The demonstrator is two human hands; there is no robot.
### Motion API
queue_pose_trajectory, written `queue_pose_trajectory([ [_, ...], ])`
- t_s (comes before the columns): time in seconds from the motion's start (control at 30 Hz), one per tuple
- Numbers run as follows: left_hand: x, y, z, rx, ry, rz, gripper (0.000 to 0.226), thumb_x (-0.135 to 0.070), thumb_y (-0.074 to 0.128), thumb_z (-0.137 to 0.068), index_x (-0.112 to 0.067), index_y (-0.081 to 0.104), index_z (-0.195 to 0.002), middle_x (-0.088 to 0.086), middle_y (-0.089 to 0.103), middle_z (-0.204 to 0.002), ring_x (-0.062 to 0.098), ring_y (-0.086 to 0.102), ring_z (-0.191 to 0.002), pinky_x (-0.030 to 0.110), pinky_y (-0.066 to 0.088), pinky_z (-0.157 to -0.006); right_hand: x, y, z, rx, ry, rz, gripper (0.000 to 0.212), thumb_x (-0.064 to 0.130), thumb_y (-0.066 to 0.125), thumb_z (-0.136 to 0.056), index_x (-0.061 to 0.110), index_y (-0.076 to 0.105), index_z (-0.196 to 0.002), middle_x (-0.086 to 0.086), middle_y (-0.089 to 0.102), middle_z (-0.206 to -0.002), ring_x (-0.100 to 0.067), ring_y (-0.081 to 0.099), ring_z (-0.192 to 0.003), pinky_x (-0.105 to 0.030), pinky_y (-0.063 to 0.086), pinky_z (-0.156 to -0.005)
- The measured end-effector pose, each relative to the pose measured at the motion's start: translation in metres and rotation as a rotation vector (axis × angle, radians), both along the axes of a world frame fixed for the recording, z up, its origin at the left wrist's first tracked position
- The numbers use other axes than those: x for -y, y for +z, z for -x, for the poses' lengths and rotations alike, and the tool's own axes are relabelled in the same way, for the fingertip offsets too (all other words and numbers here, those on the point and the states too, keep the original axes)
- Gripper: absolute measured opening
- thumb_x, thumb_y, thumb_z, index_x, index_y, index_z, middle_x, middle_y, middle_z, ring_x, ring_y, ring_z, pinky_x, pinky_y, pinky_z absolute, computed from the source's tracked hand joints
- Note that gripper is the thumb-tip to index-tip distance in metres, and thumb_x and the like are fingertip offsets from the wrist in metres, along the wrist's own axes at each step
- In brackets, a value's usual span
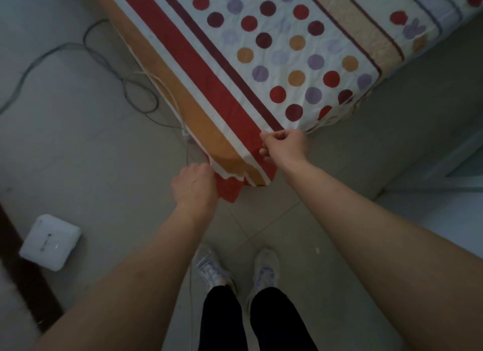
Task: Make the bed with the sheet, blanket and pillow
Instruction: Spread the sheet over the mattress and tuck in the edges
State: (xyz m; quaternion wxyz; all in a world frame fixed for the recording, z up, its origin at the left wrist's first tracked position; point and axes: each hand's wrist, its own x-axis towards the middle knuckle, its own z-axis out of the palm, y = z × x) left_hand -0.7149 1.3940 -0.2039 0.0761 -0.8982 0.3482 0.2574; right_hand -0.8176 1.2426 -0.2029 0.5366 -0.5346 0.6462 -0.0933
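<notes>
Sheet corner held in both hands

Spotted and striped, it lies spread smooth beyond the fingers, its corner drooping toward the floor between them. The left hand grips the red hanging flap; the right hand pinches the hem just above. An uneven tug could drag the stripes askew or bunch the corner. A cable loops left of the left fingers, so a sidestep might snag it.

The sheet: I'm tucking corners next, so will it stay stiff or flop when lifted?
Probably floppy: the sheet droops in limp folds where the left hand grips it. Likely light for its size: the right hand holds its edge with a mere pinch.
</notes>
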Motion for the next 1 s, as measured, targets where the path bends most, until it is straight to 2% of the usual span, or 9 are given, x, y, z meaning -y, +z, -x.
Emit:
queue_pose_trajectory([
  [0.13, -0.027, 0.001, -0.028, 0.033, 0.055, -0.050, 0.013, -0.012, 0.055, -0.096, -0.009, 0.064, -0.104, 0.013, 0.065, -0.103, 0.034, 0.062, -0.100, 0.035, 0.041, -0.069, -0.013, 0.007, -0.038, -0.053, 0.157, 0.107, 0.017, 0.034, 0.073, -0.089, 0.022, 0.070, -0.079, 0.005, 0.073, -0.066, -0.011, 0.073, -0.072, -0.039, 0.061, -0.080],
  [0.27, -0.045, 0.006, -0.056, 0.039, 0.091, 0.018, 0.015, -0.021, 0.057, -0.098, -0.012, 0.062, -0.109, 0.013, 0.064, -0.110, 0.035, 0.061, -0.105, 0.036, 0.039, -0.069, -0.033, 0.012, -0.080, -0.112, 0.296, 0.173, 0.017, 0.040, 0.072, -0.088, 0.024, 0.072, -0.088, 0.005, 0.074, -0.085, -0.012, 0.071, -0.083, -0.037, 0.059, -0.085],
  [0.33, -0.049, 0.012, -0.073, 0.045, 0.103, 0.057, 0.019, -0.026, 0.056, -0.099, -0.012, 0.060, -0.112, 0.012, 0.063, -0.114, 0.035, 0.059, -0.108, 0.037, 0.042, -0.072, -0.044, 0.014, -0.100, -0.113, 0.356, 0.199, 0.018, 0.041, 0.072, -0.088, 0.022, 0.071, -0.090, 0.004, 0.074, -0.086, -0.013, 0.071, -0.086, -0.039, 0.059, -0.086],
  [0.5, -0.060, 0.021, -0.127, 0.079, 0.163, 0.139, 0.018, -0.024, 0.055, -0.099, -0.014, 0.061, -0.113, 0.012, 0.061, -0.115, 0.034, 0.060, -0.108, 0.037, 0.043, -0.072, -0.063, 0.025, -0.158, -0.108, 0.459, 0.244, 0.019, 0.040, 0.072, -0.088, 0.021, 0.073, -0.093, 0.004, 0.074, -0.089, -0.014, 0.071, -0.089, -0.038, 0.058, -0.088],
  [0.73, -0.067, 0.031, -0.205, 0.085, 0.202, 0.204, 0.025, -0.026, 0.055, -0.100, -0.014, 0.061, -0.122, 0.013, 0.062, -0.118, 0.035, 0.059, -0.111, 0.040, 0.049, -0.080, -0.077, 0.033, -0.236, -0.134, 0.517, 0.286, 0.019, 0.037, 0.071, -0.090, 0.020, 0.072, -0.098, 0.004, 0.073, -0.090, -0.011, 0.069, -0.085, -0.029, 0.057, -0.077],
  [0.87, -0.067, 0.032, -0.237, 0.085, 0.206, 0.209, 0.026, -0.027, 0.056, -0.099, -0.015, 0.061, -0.122, 0.014, 0.063, -0.119, 0.036, 0.060, -0.112, 0.041, 0.050, -0.083, -0.076, 0.035, -0.262, -0.150, 0.534, 0.301, 0.019, 0.036, 0.069, -0.093, 0.019, 0.072, -0.103, 0.006, 0.070, -0.098, -0.006, 0.062, -0.083, -0.014, 0.040, -0.062],
  [1.0, -0.062, 0.036, -0.272, 0.093, 0.181, 0.224, 0.028, -0.029, 0.056, -0.099, -0.015, 0.060, -0.123, 0.012, 0.062, -0.121, 0.034, 0.059, -0.113, 0.041, 0.050, -0.084, -0.072, 0.035, -0.291, -0.156, 0.572, 0.317, 0.023, 0.036, 0.069, -0.094, 0.018, 0.071, -0.107, 0.005, 0.070, -0.103, -0.010, 0.063, -0.094, -0.019, 0.043, -0.073],
])
